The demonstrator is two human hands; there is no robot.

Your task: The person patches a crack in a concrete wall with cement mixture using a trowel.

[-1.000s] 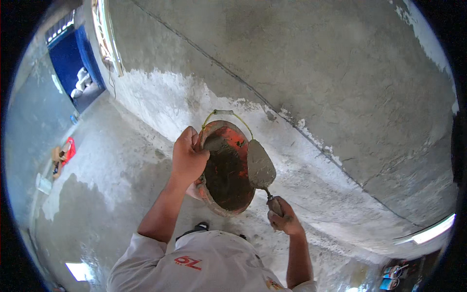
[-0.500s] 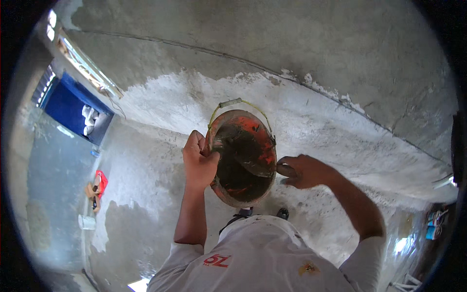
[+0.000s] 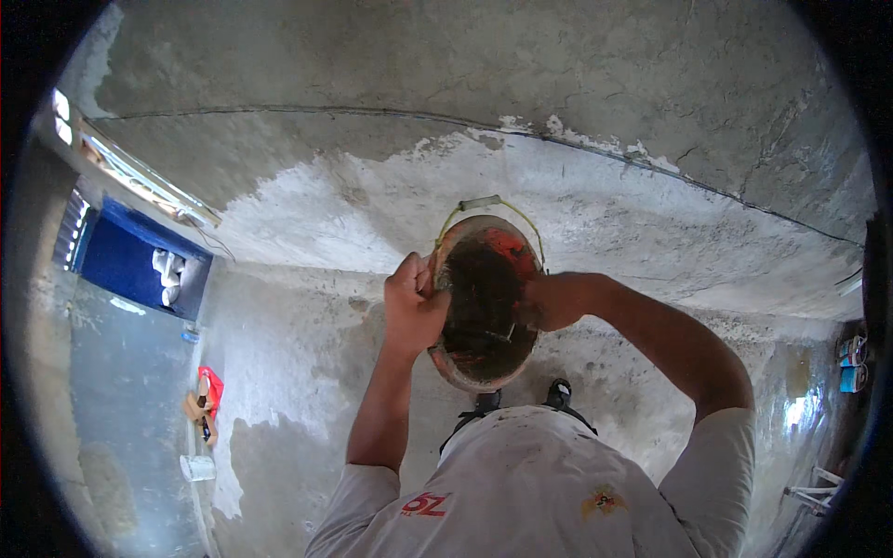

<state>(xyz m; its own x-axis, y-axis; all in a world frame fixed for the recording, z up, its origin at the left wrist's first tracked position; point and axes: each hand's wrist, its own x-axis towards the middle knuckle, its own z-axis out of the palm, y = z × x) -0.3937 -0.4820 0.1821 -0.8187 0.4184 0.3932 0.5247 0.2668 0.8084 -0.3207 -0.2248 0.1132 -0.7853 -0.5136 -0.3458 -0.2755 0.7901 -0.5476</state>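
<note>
An orange-red bucket (image 3: pixel 509 244), smeared with grey, hangs tilted in front of me with its mouth facing me. Dark grey wet mortar (image 3: pixel 476 284) lies inside it. My left hand (image 3: pixel 415 312) is closed on the bucket's left rim, thumb over the edge. At the right rim, my right hand (image 3: pixel 555 301) is closed around the handle of a trowel. The trowel's blade (image 3: pixel 499 333) dips into the mortar and shows only in part; its handle is hidden by my fingers. A yellow-green wire handle (image 3: pixel 528 220) with a pale grip (image 3: pixel 480 202) arches above the bucket.
Ahead stands a wall (image 3: pixel 595 186) with patchy grey and white plaster. Around my feet is a stained concrete floor (image 3: pixel 307 409). On the left are a blue doorway (image 3: pixel 116 251), a red bag (image 3: pixel 213 389) and a white pail (image 3: pixel 197 468). A white metal frame (image 3: pixel 815 491) stands at the lower right.
Both hands and the bucket have shifted right in view. My right hand has moved in over the bucket's right rim, carrying the trowel deeper into the mortar. The view has turned slightly.
</note>
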